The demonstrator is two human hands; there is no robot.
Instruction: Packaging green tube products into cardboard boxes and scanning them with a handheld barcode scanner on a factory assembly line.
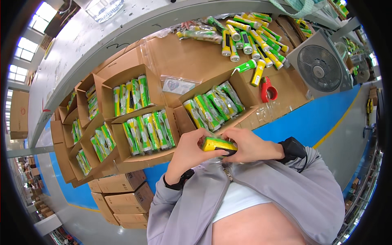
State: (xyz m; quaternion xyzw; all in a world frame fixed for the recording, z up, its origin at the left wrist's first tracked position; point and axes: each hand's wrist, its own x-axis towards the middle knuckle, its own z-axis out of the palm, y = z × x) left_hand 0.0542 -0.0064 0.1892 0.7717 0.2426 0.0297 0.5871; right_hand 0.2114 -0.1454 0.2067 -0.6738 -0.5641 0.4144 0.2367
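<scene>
Holding a yellow-and-green flashlight [218,144] in both hands at frame centre, just below the open box [212,107] of bagged ones.

Across the cardboard-covered counter [192,57], boxes of bagged flashlights are ranged at left and loose flashlights [249,38] are piled at upper right. The step is judged to be checking or readying one piece; setting it down in the box would call for a short forward reach. The left hand [188,153] is clamped on its left end, the right hand [250,148] closed over its right end, wrists bent inward.

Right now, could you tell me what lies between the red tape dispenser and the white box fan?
In the head view, only bare cardboard sheet lies between the red tape dispenser and the white box fan.
</scene>
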